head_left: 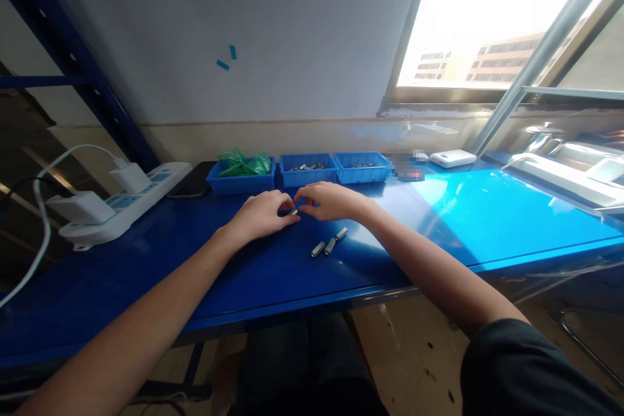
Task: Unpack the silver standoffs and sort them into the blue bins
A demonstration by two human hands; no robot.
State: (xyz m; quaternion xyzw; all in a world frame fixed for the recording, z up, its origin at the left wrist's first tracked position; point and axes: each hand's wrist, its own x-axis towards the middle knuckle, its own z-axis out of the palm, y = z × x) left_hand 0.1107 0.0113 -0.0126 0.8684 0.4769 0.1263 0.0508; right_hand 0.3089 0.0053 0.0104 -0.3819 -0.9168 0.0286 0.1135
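My left hand (pixel 266 213) is closed, its thumb and fingers pinching a small metal piece (pixel 293 212) just above the blue table. Close beside it, my right hand (pixel 325 201) has its thumb and fingertips drawn together near the same piece; whether something tiny sits between them is too small to tell. On the table below my right hand lie three short grey metal pieces, like standoffs: one on the left (pixel 318 249), one in the middle (pixel 330 246) and one on the right (pixel 341 233).
Along the wall stand three blue bins: one with green plastic bags (pixel 241 185), a middle one (pixel 309 177) and a right one (pixel 361 174), both with small metal parts. A phone (pixel 194 181) and power strip (pixel 134 201) are left; a white device (pixel 453 158) is right.
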